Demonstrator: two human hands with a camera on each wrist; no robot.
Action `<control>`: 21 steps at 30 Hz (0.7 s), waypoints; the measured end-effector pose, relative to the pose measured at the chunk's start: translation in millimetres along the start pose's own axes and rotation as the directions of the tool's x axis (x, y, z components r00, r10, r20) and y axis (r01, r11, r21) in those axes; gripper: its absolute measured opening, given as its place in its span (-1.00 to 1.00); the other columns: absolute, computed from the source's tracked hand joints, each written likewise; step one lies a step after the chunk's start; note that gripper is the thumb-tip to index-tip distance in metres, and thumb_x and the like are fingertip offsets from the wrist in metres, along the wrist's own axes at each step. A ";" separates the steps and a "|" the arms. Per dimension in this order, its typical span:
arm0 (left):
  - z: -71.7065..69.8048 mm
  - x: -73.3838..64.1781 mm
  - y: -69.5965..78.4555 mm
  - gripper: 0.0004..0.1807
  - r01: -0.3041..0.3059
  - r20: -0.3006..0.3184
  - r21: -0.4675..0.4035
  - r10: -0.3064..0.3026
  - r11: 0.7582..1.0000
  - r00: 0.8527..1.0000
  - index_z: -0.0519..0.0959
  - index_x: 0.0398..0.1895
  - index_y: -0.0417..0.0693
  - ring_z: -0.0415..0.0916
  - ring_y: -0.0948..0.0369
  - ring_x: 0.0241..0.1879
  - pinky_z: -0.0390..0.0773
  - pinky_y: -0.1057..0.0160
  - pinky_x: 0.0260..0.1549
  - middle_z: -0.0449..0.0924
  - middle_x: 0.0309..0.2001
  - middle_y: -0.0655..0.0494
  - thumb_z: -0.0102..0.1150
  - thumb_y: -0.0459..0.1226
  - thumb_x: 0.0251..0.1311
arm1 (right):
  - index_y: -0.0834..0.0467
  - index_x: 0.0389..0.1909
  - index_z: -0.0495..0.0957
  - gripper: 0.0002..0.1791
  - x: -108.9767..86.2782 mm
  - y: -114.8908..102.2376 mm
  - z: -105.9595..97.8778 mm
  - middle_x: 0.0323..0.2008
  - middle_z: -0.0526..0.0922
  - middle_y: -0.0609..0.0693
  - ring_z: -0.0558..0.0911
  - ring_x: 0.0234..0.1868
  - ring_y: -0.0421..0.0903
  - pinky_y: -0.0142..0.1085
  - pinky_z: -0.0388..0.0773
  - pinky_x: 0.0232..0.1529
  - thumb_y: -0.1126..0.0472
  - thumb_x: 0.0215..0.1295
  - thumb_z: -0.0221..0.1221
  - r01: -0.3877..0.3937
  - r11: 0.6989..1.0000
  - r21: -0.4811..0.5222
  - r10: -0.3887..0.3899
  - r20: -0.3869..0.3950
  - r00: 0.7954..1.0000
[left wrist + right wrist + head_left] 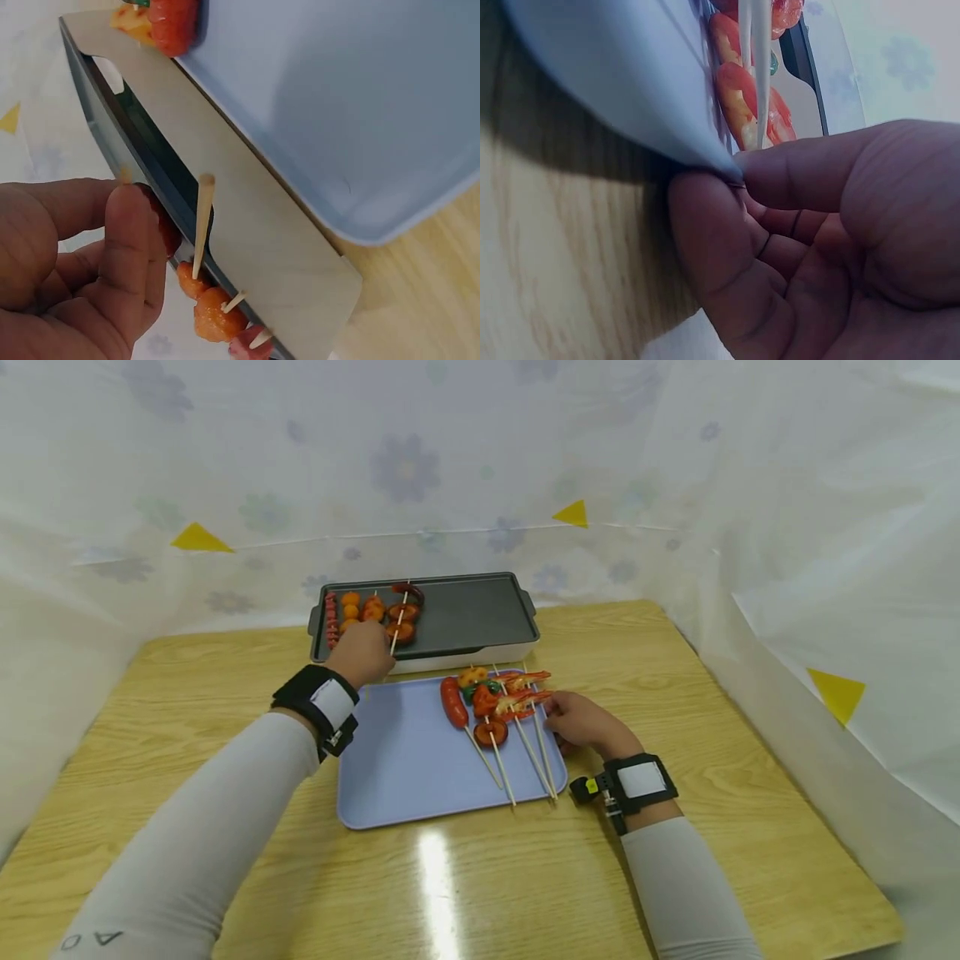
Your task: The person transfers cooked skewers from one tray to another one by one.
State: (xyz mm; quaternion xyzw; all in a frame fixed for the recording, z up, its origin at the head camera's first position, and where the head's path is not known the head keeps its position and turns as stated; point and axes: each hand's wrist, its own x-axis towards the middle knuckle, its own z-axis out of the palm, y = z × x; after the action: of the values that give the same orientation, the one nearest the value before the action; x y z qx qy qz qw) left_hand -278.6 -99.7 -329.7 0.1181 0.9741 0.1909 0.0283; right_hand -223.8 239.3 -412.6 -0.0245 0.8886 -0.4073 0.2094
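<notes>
My left hand (pixel 363 653) is at the front edge of the black griddle (pixel 476 610), pinching the stick end of a mushroom skewer (pixel 401 633) with round brown slices and a dark curved piece on top. In the left wrist view, the stick's tip pokes out above the thumb and finger of the left hand (pixel 112 255). My right hand (pixel 588 724) grips the right rim of the lilac tray (pixel 405 760), thumb above and fingers below, as the right wrist view shows. Nearest to that hand on the tray are shrimp skewers (pixel 525 700).
Left of the mushroom skewer, the griddle bears a red meat skewer (pixel 331 618), an orange ball skewer (pixel 350 610) and another orange-red skewer (pixel 372 607). The tray also carries a sausage skewer (pixel 453 702) and a mixed vegetable skewer (pixel 491 732). A patterned sheet (pixel 405 468) hangs behind the wooden table (pixel 225 710).
</notes>
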 end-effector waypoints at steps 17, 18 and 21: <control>-24.3 7.3 10.5 -0.79 0.167 0.353 -0.072 -0.132 0.983 0.926 0.43 -0.60 -0.16 0.54 0.25 -0.62 0.56 0.32 -0.55 0.48 -0.49 0.01 0.01 -0.46 0.18 | 0.31 0.00 0.39 -0.81 -3.0 -4.9 -0.1 -0.35 0.47 0.16 0.54 -0.46 -0.01 -0.22 0.54 -0.45 0.35 0.45 -0.03 0.013 1.000 0.003 -0.013 0.014 1.000; -24.1 7.6 10.3 -0.84 0.189 0.360 -0.100 -0.141 0.977 0.922 0.44 -0.55 -0.18 0.55 0.25 -0.60 0.59 0.30 -0.51 0.49 -0.42 -0.02 0.02 -0.46 0.19 | 0.31 0.00 0.39 -0.81 -3.1 -5.0 -0.3 -0.35 0.47 0.16 0.54 -0.46 -0.01 -0.22 0.55 -0.44 0.35 0.45 -0.03 0.014 1.000 -0.003 -0.014 0.013 1.000; -21.5 8.6 8.8 -0.91 0.240 0.377 -0.168 -0.163 0.956 0.912 0.44 -0.45 -0.23 0.59 0.23 -0.56 0.63 0.27 -0.43 0.48 -0.30 -0.08 0.04 -0.45 0.20 | 0.31 0.00 0.39 -0.81 -3.6 -5.3 -0.5 -0.33 0.48 0.17 0.55 -0.45 -0.01 -0.22 0.55 -0.44 0.34 0.45 -0.02 0.008 1.000 -0.011 -0.007 0.010 1.000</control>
State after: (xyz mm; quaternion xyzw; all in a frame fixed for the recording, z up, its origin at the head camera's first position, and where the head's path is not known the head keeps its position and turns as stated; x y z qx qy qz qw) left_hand -287.1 -97.6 -306.6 0.0457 0.9335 0.2645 0.2377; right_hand -221.4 236.8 -407.1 -0.0310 0.8896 -0.4032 0.2123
